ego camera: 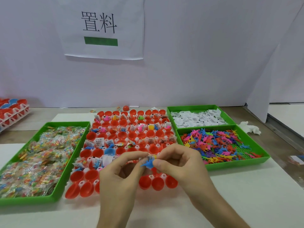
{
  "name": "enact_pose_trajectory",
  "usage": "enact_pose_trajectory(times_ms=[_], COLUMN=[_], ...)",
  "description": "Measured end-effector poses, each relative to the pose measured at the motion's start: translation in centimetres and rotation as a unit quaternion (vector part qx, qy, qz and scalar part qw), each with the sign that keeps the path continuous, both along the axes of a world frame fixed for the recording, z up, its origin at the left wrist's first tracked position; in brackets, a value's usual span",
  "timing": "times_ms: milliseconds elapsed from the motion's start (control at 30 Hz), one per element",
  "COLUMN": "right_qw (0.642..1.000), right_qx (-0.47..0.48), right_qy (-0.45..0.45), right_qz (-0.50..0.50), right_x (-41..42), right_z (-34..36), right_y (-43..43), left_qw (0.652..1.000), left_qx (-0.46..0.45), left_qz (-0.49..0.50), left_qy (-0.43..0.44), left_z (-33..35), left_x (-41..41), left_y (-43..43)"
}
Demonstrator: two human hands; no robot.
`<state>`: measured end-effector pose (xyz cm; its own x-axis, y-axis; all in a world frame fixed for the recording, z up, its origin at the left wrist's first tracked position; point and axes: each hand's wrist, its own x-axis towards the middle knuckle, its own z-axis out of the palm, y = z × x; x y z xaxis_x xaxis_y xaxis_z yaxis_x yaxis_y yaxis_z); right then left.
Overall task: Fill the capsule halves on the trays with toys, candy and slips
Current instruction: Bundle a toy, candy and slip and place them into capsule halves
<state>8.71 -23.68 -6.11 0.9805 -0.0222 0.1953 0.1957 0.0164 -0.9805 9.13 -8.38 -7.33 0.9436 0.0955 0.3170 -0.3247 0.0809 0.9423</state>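
Head view: left hand and right hand meet above the near rows of the white tray of red capsule halves. Fingers of both are curled; each pinches one end of a blue toy. A white slip sits just above the toy, between the fingertips. Far rows already hold toys and slips; the nearest halves are bare. Green candy bin lies left of the tray. Slip bin and toy bin lie to the right.
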Motion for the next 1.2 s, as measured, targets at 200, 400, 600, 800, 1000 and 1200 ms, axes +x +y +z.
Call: enact_pose_trajectory(times_ms=[200, 400, 600, 800, 1000, 1200], right_qw=[0.999, 0.998, 0.997, 0.993, 0.987, 0.974], right_qx=[-0.021, -0.033, -0.049, -0.088, -0.090, -0.131], right_qy=[-0.022, -0.045, -0.042, -0.068, -0.122, -0.171], right_qz=[-0.025, -0.039, -0.028, -0.034, -0.053, -0.073], right_x=[-0.1, 0.1, 0.1, -0.1, -0.5, -0.3], right_z=[-0.3, -0.4, -0.7, -0.7, -0.8, -0.9], right_y=[0.2, -0.1, -0.1, 0.1, 0.5, 0.2], left_qw=[1.000, 0.998, 0.998, 0.999, 0.999, 0.999], left_qx=[-0.011, -0.012, 0.021, 0.027, -0.012, -0.001], left_qz=[-0.018, -0.069, -0.062, -0.044, -0.045, -0.044], left_qy=[-0.003, 0.003, -0.009, -0.012, -0.007, -0.010], left_z=[-0.2, 0.2, 0.3, 0.0, -0.2, -0.1], left_x=[0.0, -0.2, -0.1, 0.2, 0.4, 0.5], left_y=[0.0, 0.1, 0.2, 0.7, 0.6, 0.7])
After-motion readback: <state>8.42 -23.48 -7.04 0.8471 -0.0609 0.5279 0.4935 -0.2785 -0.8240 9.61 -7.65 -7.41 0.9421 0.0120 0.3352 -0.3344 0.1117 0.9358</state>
